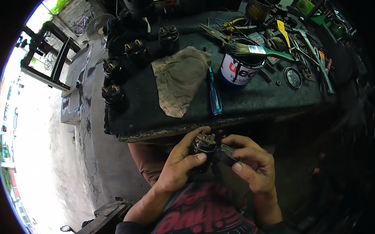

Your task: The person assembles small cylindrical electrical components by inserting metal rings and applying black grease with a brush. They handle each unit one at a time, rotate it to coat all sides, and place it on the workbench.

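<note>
Near the bench's front edge, my left hand [181, 161] is wrapped round a black starter solenoid [204, 147], its metal terminal posts pointing up. Just to its right, my right hand [252, 162] pinches a dark round piece [226, 155] between thumb and fingers. That piece looks like a small cap or a roll of tape; its exact kind is unclear. A narrow gap seems to lie between it and the solenoid. My left fingers cover much of the solenoid's body.
Several similar solenoids [112, 93] stand along the bench's left side. A stained cloth or sheet [179, 81] and a blue-handled screwdriver [215, 97] lie mid-bench. A brush [256, 50] rests across a paint can [234, 71]. Pliers [215, 33] and loose tools crowd the far right.
</note>
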Tool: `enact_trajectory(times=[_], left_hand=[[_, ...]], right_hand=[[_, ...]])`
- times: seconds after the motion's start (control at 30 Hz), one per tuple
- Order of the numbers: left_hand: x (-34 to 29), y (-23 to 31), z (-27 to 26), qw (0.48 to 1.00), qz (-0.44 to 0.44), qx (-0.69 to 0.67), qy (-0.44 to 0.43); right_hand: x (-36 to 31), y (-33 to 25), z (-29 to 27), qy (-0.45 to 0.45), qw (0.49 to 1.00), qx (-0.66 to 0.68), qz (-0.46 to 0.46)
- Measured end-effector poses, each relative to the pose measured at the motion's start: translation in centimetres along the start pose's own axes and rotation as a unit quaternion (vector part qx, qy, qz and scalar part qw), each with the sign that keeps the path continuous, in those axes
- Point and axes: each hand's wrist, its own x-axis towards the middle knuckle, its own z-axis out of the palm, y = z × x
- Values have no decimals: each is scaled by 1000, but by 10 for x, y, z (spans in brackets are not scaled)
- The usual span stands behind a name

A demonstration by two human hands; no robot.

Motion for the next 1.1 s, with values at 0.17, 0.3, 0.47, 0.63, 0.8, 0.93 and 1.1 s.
enact_trajectory(times=[0.17, 0.3, 0.47, 0.63, 0.8, 0.93, 1.1], left_hand=[[6, -3, -3, 999, 26, 43, -9], [3, -6, -2, 993, 62, 99, -12], [3, -5, 0, 983, 83, 162, 0], [3, -9, 6, 978, 93, 185, 38], [5, -14, 10, 968, 112, 213, 70], [5, -17, 11, 953, 132, 256, 88], [7, -20, 6, 966, 111, 225, 64]], right_hand=[[5, 0, 3, 0, 1000, -23, 10], [5, -1, 1, -9, 997, -74, 11], [4, -3, 1, 0, 992, -126, 25], [6, -4, 1, -9, 982, -188, -18], [4, -8, 4, 4, 977, -214, -16], [4, -10, 9, 33, 972, -231, -6], [9, -2, 8, 50, 956, -288, -36]])
